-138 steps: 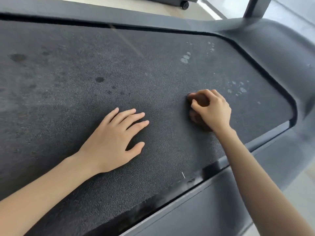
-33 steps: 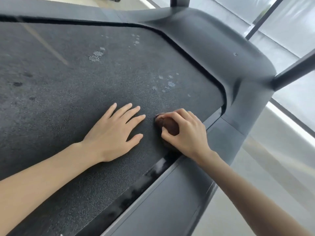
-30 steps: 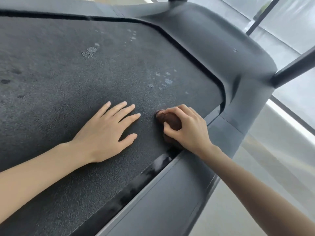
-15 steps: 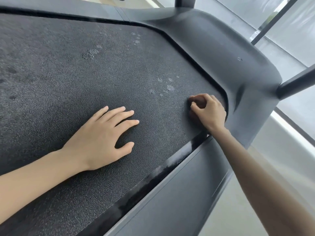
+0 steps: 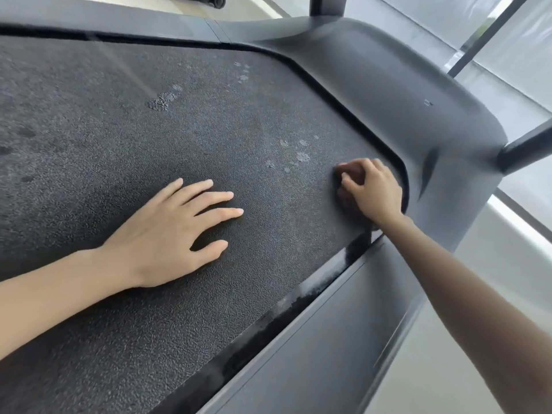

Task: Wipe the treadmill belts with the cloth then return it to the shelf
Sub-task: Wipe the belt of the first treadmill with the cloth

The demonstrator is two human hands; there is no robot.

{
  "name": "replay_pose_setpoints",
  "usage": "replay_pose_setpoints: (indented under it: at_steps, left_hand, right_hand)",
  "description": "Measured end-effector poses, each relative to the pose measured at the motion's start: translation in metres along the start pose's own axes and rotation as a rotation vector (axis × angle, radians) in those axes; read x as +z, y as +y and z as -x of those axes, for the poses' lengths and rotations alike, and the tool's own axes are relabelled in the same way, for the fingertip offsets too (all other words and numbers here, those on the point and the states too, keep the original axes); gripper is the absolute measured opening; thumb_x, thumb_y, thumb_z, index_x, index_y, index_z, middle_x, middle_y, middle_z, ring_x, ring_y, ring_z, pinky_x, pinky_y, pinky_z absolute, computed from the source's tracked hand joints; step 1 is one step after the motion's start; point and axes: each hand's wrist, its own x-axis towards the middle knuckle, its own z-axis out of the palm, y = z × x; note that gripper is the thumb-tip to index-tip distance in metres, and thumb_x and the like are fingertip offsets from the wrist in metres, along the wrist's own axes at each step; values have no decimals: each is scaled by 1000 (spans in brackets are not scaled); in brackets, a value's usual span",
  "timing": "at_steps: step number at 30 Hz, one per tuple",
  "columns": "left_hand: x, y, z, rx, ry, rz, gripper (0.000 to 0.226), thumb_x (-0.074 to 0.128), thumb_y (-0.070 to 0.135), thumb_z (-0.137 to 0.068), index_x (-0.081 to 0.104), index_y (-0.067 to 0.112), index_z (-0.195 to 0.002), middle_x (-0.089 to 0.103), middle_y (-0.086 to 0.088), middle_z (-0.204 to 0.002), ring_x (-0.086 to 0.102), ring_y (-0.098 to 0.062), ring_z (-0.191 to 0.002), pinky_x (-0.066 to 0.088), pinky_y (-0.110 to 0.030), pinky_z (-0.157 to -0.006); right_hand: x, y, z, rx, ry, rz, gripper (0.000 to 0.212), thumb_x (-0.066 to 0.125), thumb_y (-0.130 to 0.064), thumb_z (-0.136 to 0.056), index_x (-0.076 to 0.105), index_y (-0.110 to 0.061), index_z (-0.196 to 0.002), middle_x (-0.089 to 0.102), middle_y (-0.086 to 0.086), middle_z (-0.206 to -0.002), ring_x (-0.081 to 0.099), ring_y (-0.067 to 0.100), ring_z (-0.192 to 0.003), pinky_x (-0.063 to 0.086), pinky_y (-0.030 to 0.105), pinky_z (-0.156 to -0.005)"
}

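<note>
The dark textured treadmill belt (image 5: 149, 138) fills most of the head view. My right hand (image 5: 373, 189) grips a bunched brown cloth (image 5: 352, 174) and presses it on the belt near the front right corner, close to the motor cover. Most of the cloth is hidden under my fingers. My left hand (image 5: 176, 231) lies flat on the belt with its fingers spread, palm down, left of the cloth. Pale spots (image 5: 298, 156) mark the belt just beyond the cloth, and more pale spots (image 5: 162, 100) lie farther up.
The grey motor cover (image 5: 403, 94) curves round the belt's end on the right. A grey side rail (image 5: 313, 339) runs along the near edge. Dark upright posts (image 5: 525, 147) rise at the right and top. Pale floor (image 5: 448, 369) lies beyond the rail.
My right hand has slid the cloth along the belt from beside my left hand toward the motor cover corner. My left hand has stayed flat on the belt.
</note>
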Motion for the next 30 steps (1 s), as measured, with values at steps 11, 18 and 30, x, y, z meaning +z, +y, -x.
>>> replay_pose_setpoints:
  at_steps: [11, 18, 30]
  left_hand:
    - [0, 3, 0, -5, 7, -11, 60, 21, 60, -85, 37, 41, -140, 33, 15, -149, 18, -13, -143, 13, -43, -117]
    - [1, 1, 2, 20, -8, -44, 63, 15, 59, -87, 32, 38, -143, 27, 13, -152, 14, -15, -144, 12, -44, -117]
    - [3, 2, -2, 10, 37, -24, 57, 29, 56, -85, 47, 36, -135, 42, 12, -143, 30, -18, -139, 22, -47, -114]
  right_hand:
    - [6, -53, 2, -170, -97, -19, 35, 61, -40, -82, 61, -29, -115, 60, 2, -117, 54, 28, -110, 44, 36, -87]
    - [0, -57, 45, -376, -117, -185, 37, 61, -37, -72, 62, -35, -109, 60, -9, -106, 55, 17, -102, 44, 31, -84]
    - [26, -30, -49, 80, 62, -30, 34, 63, -41, -77, 63, -29, -109, 61, 4, -111, 54, 28, -109, 42, 36, -84]
